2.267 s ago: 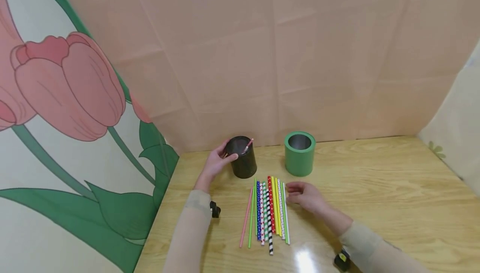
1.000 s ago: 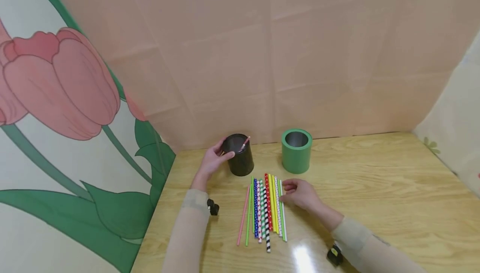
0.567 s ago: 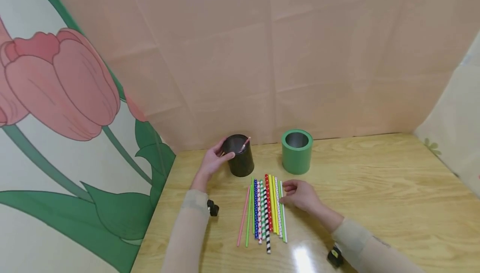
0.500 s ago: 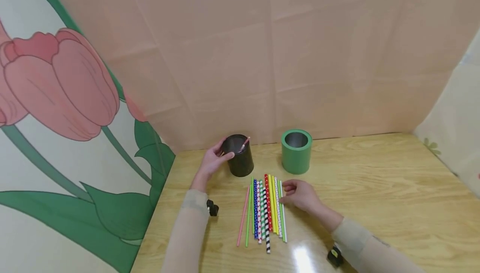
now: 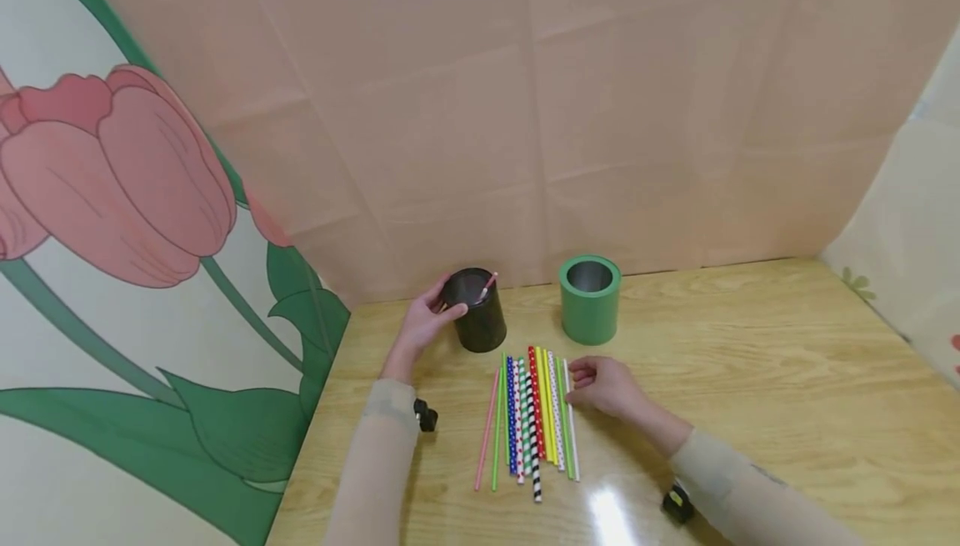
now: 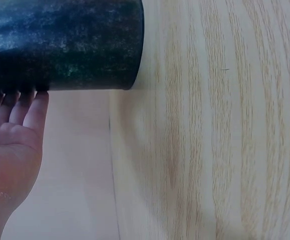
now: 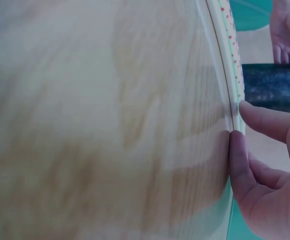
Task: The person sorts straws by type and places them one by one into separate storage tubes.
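Observation:
My left hand (image 5: 423, 325) holds a black cylindrical cup (image 5: 482, 329) at the back of the table, thumb at the near rim and fingers against its side. A thin pink-and-white stick (image 5: 488, 286) leans inside and pokes over the rim. In front lies a row of paper straws, among them a red dotted straw (image 5: 536, 413) and a black-and-white striped straw (image 5: 536, 463). At the row's right edge my right hand (image 5: 606, 386) pinches a plain white straw (image 5: 575, 450), which lies slightly apart from its green neighbour (image 5: 567, 446).
To the right of the black cup stands a green cup (image 5: 590, 318) with a dark inside. A pinkish cloth (image 5: 637, 112) hangs behind the wooden table (image 5: 750, 363). On the left, a wall with painted tulips (image 5: 165, 171) borders the table.
The white straw has shifted slightly right with my right hand, opening a narrow gap to the green straw. My left hand stays on the black cup. The head view has shifted a little.

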`<state>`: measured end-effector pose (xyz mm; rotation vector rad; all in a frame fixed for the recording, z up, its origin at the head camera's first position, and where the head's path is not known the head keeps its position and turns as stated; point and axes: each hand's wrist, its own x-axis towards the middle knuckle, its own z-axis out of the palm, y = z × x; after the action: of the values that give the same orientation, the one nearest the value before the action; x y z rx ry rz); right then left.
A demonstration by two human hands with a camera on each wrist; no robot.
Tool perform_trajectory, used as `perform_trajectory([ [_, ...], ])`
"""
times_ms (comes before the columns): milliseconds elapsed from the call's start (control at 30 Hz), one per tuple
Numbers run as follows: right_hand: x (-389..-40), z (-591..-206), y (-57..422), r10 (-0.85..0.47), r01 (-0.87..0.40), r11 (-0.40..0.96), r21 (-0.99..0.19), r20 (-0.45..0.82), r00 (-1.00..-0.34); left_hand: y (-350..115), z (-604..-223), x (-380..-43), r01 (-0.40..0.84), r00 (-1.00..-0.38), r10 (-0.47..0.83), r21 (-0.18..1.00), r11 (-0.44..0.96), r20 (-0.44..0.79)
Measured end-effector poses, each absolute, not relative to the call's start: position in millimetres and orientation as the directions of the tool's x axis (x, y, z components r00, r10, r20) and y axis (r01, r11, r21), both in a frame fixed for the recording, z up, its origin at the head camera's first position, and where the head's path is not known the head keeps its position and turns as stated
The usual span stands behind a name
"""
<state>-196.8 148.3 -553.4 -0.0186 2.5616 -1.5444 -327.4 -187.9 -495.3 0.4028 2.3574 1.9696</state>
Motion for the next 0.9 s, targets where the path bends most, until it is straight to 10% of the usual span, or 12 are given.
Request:
perform_trajectory([
  [900,-190,-544,145,-0.113,0.019,0.581,-0.814,-0.104,-0.988,-188,-494,-326,0.165,-0.964,0.233,0.976,0.143,0.129],
])
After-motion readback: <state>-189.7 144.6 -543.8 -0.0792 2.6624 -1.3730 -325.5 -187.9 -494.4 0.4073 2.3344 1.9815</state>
